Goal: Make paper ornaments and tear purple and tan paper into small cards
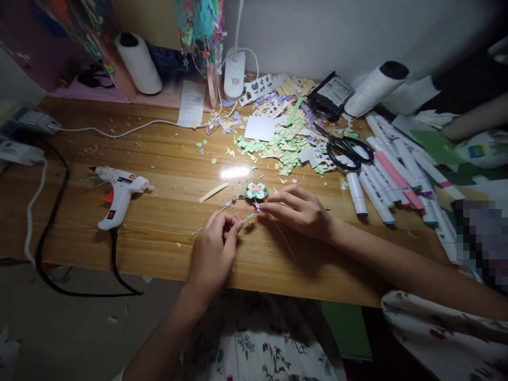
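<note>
Flower charm lies flat on the wooden surface, between the two hands, set in from the near edge. Small charms on a string trail from its lower side; a second beaded run leaves its left side and passes behind the left hand.

Left hand: below and left of the flower. Thumb and forefinger pressed together, pinching the string; other fingers curled. Right hand: just right of the flower. Fingers lie close together, tips at the small charms under it; thumb hidden, so cannot tell whether they pinch. A thin thread runs from below these fingers toward the near edge.

Room: a band of wood lies between flower and near edge, partly covered by the left hand. Left of the flower, a wide stretch of wood with stray bits reaches to the glue gun, its cord dropping over the near edge. Paper strip just left of the flower.

Beyond the flower, tighter: heaped paper scraps, with a white card on them. Scissors up and right of the flower, handles touching the markers, which crowd that side past the right hand.
</note>
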`<move>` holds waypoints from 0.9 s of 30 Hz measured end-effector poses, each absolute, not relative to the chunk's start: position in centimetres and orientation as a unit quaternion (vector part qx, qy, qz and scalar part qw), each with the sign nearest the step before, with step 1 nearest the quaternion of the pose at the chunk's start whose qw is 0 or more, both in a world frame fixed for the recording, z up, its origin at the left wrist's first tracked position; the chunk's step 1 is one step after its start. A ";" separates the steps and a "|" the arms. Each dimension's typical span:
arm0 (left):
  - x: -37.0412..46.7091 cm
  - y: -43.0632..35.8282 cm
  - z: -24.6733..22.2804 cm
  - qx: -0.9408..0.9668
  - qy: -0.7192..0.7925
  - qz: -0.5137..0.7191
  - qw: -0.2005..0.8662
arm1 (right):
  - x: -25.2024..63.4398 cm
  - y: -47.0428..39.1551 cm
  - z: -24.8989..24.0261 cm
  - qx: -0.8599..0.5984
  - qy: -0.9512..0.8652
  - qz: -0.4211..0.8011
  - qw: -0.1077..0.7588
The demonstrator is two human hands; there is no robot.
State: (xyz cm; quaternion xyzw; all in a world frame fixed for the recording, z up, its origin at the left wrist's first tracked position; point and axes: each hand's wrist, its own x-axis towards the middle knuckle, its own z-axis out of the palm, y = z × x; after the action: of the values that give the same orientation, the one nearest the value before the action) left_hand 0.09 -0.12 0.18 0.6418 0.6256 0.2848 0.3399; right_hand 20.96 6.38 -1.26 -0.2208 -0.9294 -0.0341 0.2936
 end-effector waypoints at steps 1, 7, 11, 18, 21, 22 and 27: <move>0.1 -0.2 0.2 0.643 0.626 0.285 0.337 | 20.9 6.4 -1.4 -0.221 -0.930 -0.035 0.292; 0.1 -0.5 0.4 0.643 0.636 0.285 0.318 | 20.8 6.3 -1.9 -0.207 -0.933 -0.045 0.290; 0.2 -0.6 0.2 0.645 0.637 0.288 0.309 | 21.1 6.6 -1.7 -0.195 -0.934 -0.056 0.295; 0.1 -0.7 -0.2 0.647 0.635 0.299 0.299 | 21.3 7.2 -1.4 -0.190 -0.933 -0.066 0.299; 0.2 -0.7 -0.3 0.640 0.638 0.312 0.293 | 21.2 7.3 -1.4 -0.189 -0.931 -0.060 0.305; 0.2 -0.8 -0.4 0.638 0.640 0.316 0.290 | 21.2 7.3 -1.4 -0.188 -0.930 -0.056 0.310; 0.5 -0.7 -0.5 0.627 0.646 0.332 0.281 | 21.0 7.7 -1.6 -0.212 -0.920 -0.014 0.329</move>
State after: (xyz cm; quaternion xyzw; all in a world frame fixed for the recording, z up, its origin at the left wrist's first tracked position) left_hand 0.48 -0.75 -0.49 0.6271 0.6461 0.3322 0.2808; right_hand 20.99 7.66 -1.56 -0.2116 -0.9201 -0.0137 0.3292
